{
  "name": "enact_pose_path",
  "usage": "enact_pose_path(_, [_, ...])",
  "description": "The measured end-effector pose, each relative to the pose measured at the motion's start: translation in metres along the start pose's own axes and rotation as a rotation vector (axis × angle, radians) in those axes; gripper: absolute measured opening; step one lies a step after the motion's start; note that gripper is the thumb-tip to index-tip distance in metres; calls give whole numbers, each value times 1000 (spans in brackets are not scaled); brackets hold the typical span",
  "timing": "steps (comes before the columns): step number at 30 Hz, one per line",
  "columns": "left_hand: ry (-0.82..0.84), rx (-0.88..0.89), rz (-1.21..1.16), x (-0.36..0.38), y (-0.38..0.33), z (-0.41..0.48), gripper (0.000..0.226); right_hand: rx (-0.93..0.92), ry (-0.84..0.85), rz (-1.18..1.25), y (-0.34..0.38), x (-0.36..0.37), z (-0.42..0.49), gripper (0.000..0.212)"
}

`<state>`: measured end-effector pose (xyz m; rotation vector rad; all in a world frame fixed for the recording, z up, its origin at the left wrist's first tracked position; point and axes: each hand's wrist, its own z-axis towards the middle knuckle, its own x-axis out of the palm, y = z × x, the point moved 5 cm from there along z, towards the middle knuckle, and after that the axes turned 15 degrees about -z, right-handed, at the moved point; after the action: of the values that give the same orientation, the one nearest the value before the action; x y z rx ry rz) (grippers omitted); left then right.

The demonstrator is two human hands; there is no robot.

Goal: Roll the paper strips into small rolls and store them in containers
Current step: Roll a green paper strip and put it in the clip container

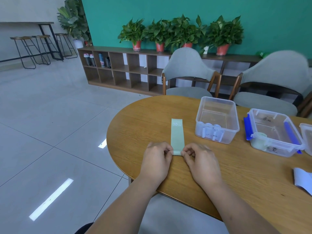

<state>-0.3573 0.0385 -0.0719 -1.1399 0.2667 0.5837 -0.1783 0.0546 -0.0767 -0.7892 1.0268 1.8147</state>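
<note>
Rolling has just begun: left hand (156, 157) and right hand (200, 159) each grip-pinch the green strip's (177, 135) near end (barely curled); next, roll it tightly toward the far end

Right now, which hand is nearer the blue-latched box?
Right. The right hand pinches the strip's near end, with the box to its right and farther back. The left hand pinches the same end from the strip's other side, farther from the box.

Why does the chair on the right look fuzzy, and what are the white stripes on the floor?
Head view: the right chair blurs near the wide lens's edge; the stripes are probably lights reflecting off glossy floor.
</note>
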Motion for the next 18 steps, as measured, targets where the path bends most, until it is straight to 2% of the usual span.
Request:
enact_pose_path(3, [-38, -24, -15, 2, 4, -1, 9, -9, -21, -19, 0, -1, 0, 6])
enact_pose_path(8, [6, -31, 0, 3, 7, -1, 23, -10, 2, -62, -2, 2, 0, 21])
enact_pose_path(18, [-12, -77, -91, -1, 7, -2, 22, 58, 32, 85, -6, 1, 0, 23])
